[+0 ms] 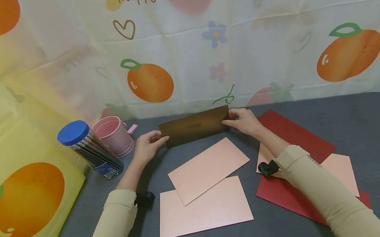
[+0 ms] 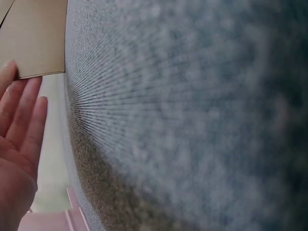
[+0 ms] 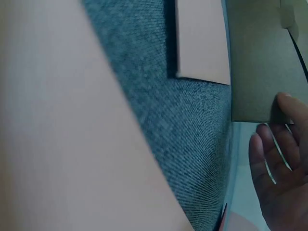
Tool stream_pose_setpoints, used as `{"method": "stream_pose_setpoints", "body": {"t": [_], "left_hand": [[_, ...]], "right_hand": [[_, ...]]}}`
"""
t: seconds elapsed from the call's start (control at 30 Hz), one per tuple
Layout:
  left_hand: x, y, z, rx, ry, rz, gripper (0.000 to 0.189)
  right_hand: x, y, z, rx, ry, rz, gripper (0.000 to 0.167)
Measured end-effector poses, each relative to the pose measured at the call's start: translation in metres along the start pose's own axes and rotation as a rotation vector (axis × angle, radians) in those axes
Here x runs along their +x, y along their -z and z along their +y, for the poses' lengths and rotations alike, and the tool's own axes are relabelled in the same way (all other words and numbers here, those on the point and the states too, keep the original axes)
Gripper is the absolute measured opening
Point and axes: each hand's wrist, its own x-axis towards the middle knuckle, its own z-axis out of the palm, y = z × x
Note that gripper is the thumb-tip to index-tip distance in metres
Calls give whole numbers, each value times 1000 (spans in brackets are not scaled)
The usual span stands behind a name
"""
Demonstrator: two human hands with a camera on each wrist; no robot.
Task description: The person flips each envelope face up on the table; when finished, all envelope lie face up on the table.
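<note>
A flat brown envelope is held up on its long edge near the back of the table, its right end a little higher than its left. My left hand pinches its left end between thumb and fingers. At the opposite end my right hand pinches it the same way. Part of a flap line shows on the envelope in the right wrist view. Just in front, a pale pink envelope lies tilted, overlapping another pink envelope nearer to me.
Beneath my right forearm lie red envelopes and pink ones, partly covered. Left of my left hand stand a pink pail and a blue-lidded tub of pencils. A printed cloth hangs behind the dark table.
</note>
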Motion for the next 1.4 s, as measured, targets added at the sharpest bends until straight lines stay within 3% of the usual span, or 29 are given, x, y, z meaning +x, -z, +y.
{"method": "stream_pose_setpoints", "body": {"t": [0.23,0.43,0.7,0.87,1.03,1.4], "left_hand": [[-1,-1,-7,65,-4,-82,17],[0,-3,-10,59,-16,-86,18],[2,0,-11,-2,70,-94,29],[6,-1,-10,-135,156,-73,41],[10,-5,-8,-220,242,-26,46],[15,-11,-7,-76,323,88,41]], "right_hand": [[1,-1,2,-85,21,-56,17],[1,-1,3,-157,38,-88,15],[2,-3,-2,-99,-45,-124,24],[4,-7,-3,-16,-118,-114,40],[7,-12,-6,11,-157,-75,44],[11,-23,-10,32,-237,-25,51]]}}
